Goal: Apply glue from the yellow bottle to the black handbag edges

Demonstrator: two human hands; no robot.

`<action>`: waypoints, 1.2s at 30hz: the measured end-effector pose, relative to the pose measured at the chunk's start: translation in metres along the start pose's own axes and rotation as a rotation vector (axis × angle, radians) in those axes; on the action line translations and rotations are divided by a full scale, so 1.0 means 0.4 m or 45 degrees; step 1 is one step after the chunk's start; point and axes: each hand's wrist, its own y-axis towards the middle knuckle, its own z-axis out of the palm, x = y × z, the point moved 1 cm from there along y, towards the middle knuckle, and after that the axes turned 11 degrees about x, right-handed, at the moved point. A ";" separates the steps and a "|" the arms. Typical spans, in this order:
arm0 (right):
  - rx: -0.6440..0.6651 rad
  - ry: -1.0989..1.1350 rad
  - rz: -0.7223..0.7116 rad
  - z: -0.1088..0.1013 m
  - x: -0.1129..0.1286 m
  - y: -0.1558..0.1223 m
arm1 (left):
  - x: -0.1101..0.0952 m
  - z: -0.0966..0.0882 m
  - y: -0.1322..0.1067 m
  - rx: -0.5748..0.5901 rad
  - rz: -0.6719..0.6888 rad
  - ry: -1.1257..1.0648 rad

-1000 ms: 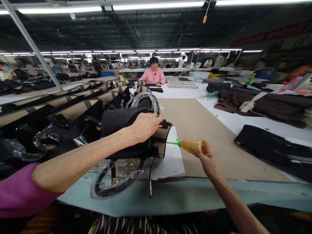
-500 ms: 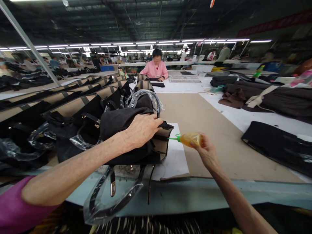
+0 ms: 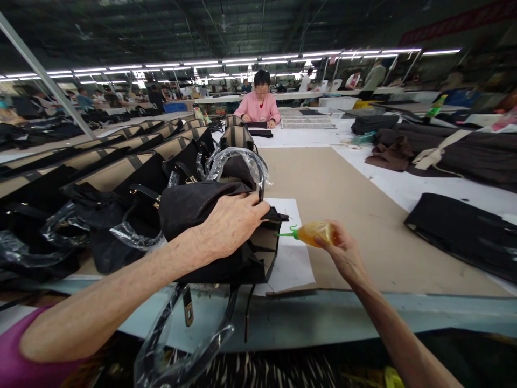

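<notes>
Apparently, liquid is being applied to the rim of a beige-sided black fabric bag (image 3: pixel 226 272), which lies at the near edge of a pale blue-green table (image 3: pixel 315 315). The left hand (image 3: pixel 236 223) has its fingers closed over the bag's cloth; the right hand (image 3: pixel 341 249) wraps round a soft amber squeeze bottle (image 3: pixel 315 234) — its thin green nozzle (image 3: pixel 287 234) points at that rim, contact unclear. The next move calls for a steady tip — and gentle pressure.

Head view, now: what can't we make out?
All in the head view:
Left hand: palm side hidden behind its back.
Bottle nozzle: tip too small to tell whether it touches the black bag.
Hanging handle: cut off by bottom edge.
Folded black piece: cut off by right edge.
Distant workers: small, blurred.
</notes>
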 end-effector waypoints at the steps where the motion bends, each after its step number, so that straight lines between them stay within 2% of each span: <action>1: 0.010 0.011 0.010 0.000 -0.002 -0.003 | -0.002 0.002 -0.004 -0.004 0.000 0.002; 20: 0.167 0.364 0.288 -0.004 -0.011 -0.068 | -0.083 0.045 -0.136 0.014 0.020 0.082; 28: 0.178 0.502 0.374 -0.006 0.002 -0.089 | -0.097 0.040 -0.147 -0.068 0.016 0.135; 36: 0.102 0.598 0.383 0.001 0.014 -0.091 | -0.096 0.046 -0.151 -0.088 0.025 0.150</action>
